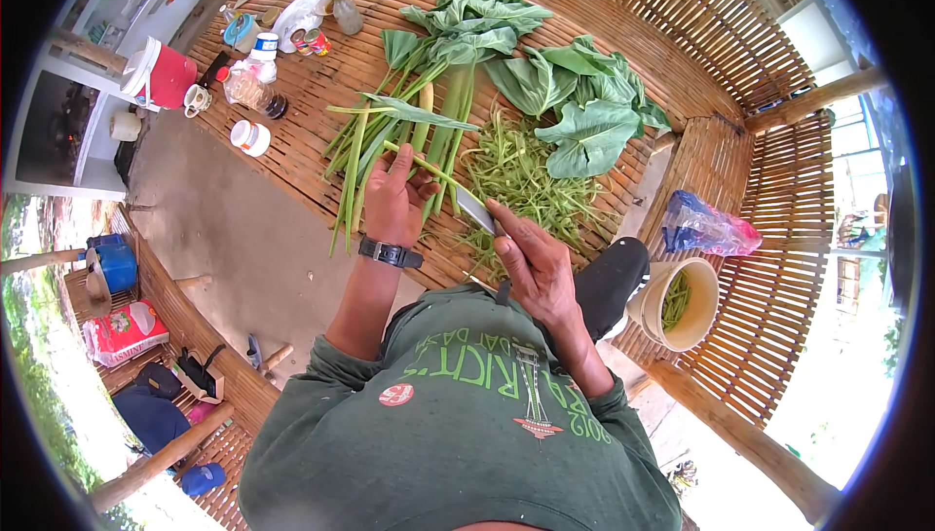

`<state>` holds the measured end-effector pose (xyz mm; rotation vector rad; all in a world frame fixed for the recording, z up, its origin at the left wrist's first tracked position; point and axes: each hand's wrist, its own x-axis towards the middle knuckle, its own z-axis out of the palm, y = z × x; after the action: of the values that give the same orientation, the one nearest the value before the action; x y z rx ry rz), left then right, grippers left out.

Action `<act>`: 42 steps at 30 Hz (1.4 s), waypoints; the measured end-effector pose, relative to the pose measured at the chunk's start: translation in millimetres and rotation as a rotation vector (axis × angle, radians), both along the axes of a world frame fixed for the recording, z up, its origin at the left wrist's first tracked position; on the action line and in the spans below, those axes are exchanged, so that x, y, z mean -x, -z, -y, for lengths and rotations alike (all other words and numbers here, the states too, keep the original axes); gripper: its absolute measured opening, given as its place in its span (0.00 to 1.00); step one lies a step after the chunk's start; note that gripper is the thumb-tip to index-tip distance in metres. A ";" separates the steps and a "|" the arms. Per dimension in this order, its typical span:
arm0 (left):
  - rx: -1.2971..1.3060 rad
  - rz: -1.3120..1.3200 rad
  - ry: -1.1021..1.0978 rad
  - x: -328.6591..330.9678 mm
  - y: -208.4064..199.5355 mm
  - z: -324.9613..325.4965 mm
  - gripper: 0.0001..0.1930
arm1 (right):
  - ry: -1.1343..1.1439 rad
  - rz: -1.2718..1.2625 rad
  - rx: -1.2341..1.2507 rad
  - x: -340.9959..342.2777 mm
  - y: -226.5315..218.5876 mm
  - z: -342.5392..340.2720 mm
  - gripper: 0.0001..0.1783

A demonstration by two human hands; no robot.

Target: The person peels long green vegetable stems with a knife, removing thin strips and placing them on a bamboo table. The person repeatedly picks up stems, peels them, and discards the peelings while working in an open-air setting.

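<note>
Stalk in hand: one slim green stalk [440,174], slanting from the left hand [392,202] toward the knife [474,208], above the near edge of the slatted bamboo table [304,156].
Left fingers: thumb raised, the others curled; they appear to pinch the stalk, which passes close by the thumb tip and runs on to the right, out beyond the fingers.
Right fingers: closed round the knife handle, forefinger stretched toward the blade; the right hand [534,263] lies to the near right of the stalk, the blade pointing left to its lower end; whether steel touches stalk, cannot tell.
Work done, as judged: a broad heap of green strips [536,175], right of the hands, likely peelings; green pieces [675,302] inside the pale bucket [704,287], right, probably finished portions.
Work left, as judged: several long stalks [356,175], left and far of the left hand, seemingly untrimmed; large leaves [589,122] heaped at the far right, their use unclear; overall, perhaps midway.
</note>
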<state>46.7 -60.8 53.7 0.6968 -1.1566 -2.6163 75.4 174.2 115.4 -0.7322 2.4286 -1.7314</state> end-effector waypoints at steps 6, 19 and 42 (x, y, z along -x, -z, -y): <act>0.018 0.044 -0.034 3.1 10.6 -4.4 0.13 | -0.003 0.188 0.086 -0.6 3.6 -0.7 0.23; 1.258 -0.246 0.216 -11.9 -12.5 -40.7 0.12 | -0.001 0.672 0.424 0.5 -2.0 4.6 0.26; 0.722 -0.214 -0.140 -5.8 -13.0 20.9 0.09 | 0.806 0.550 0.301 44.2 106.9 -110.6 0.22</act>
<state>52.5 -81.7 66.7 0.3176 -1.7410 -1.8821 31.2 284.8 8.5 0.7609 2.1883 -2.1592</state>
